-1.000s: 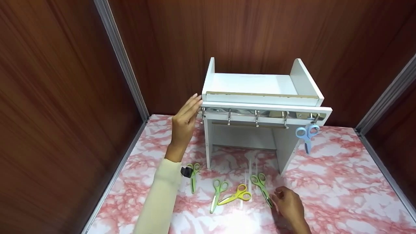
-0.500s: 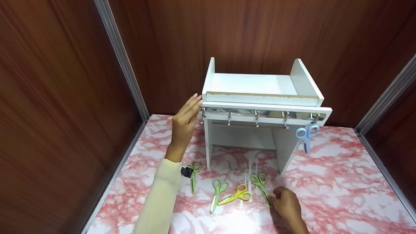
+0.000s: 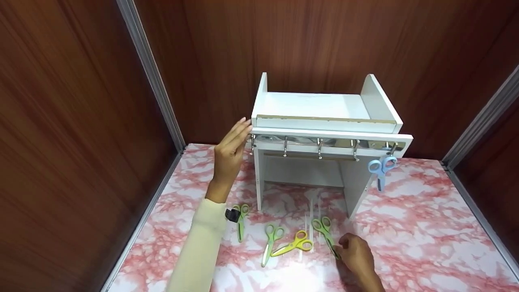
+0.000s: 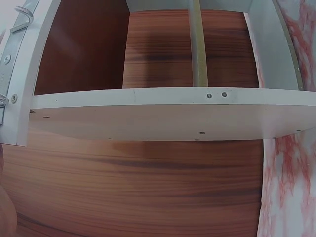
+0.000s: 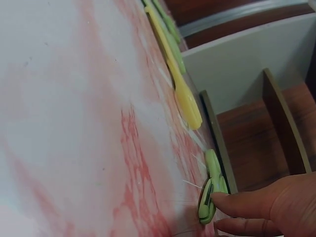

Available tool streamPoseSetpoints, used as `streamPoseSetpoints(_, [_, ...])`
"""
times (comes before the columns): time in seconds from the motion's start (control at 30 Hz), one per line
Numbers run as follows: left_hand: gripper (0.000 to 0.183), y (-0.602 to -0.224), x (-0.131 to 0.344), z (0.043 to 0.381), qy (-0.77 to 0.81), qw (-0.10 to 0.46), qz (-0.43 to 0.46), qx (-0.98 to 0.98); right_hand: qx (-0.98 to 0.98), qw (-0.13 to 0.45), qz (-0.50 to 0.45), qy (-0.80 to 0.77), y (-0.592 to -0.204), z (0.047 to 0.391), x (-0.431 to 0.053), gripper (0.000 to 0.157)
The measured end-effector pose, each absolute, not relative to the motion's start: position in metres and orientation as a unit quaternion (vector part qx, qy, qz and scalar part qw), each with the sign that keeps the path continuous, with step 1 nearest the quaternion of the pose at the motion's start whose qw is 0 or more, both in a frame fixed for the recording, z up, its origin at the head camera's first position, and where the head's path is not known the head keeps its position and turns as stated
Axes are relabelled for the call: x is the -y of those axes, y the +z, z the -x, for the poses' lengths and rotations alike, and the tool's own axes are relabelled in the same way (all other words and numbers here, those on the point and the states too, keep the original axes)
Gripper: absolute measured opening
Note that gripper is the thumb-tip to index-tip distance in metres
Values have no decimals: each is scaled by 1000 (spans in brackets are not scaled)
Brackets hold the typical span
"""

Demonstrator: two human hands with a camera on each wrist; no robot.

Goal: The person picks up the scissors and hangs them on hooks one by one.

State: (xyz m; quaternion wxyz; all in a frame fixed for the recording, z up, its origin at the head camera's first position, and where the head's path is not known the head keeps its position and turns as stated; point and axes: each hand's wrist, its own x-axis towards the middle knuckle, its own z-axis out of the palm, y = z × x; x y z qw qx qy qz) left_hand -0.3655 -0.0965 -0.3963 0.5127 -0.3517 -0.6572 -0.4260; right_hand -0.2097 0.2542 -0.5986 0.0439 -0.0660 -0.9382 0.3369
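My left hand [image 3: 230, 152] rests with straight fingers against the left end of the white shelf unit [image 3: 324, 124], beside the hook rail [image 3: 336, 142]. Low on the right, my right hand [image 3: 357, 254] has its fingers curled at the blade tip of the rightmost green scissors [image 3: 323, 228]. In the right wrist view, the thumb [image 5: 242, 200] lies on the blade of those green scissors [image 5: 212, 165], with a finger beneath it. Yellow scissors [image 3: 300, 242] lie left of them, near light green scissors [image 3: 271, 239]. Another green pair [image 3: 241, 227] lies beside the left sleeve.
Blue scissors [image 3: 380, 168] hang from the rail's rightmost hook [image 3: 393, 148]; several other metal hooks carry nothing. The shelf unit stands on a red-and-white marbled tabletop [image 3: 421, 227]. Dark wood panels [image 3: 316, 40] enclose the back and sides.
My right hand has moved slightly left, onto the blade tip of the rightmost green scissors. The hanging blue scissors have swung a little left. My left hand stays in place.
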Motion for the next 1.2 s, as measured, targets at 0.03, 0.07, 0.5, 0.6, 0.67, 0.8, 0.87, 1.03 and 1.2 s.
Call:
streamPoseSetpoints(0.03, [25, -396, 96, 366, -426, 513, 351, 657, 939, 44, 64, 336, -599, 210, -254, 19])
streamPoseSetpoints(0.07, [25, -397, 97, 366, -426, 513, 351, 658, 939, 45, 62, 336, -599, 210, -254, 20])
streamPoseSetpoints(0.5, [32, -396, 96, 365, -431, 508, 352, 657, 938, 40, 58, 341, -602, 207, -252, 25])
streamPoseSetpoints(0.6, [29, -397, 97, 365, -432, 506, 352, 658, 938, 43, 57, 339, -602, 206, -253, 26])
streamPoseSetpoints(0.67, [28, -397, 97, 366, -434, 505, 351, 658, 938, 44, 54, 340, -602, 206, -253, 26])
streamPoseSetpoints(0.8, [29, -396, 96, 365, -434, 506, 350, 658, 938, 36, 54, 339, -602, 205, -254, 25])
streamPoseSetpoints(0.87, [30, -396, 95, 365, -433, 507, 350, 658, 940, 29, 58, 335, -601, 204, -253, 25])
streamPoseSetpoints(1.03, [28, -396, 96, 366, -433, 511, 349, 655, 946, 38, 54, 319, -601, 202, -253, 24])
streamPoseSetpoints(1.2, [28, -397, 96, 366, -433, 512, 349, 655, 946, 45, 49, 317, -603, 201, -252, 23])
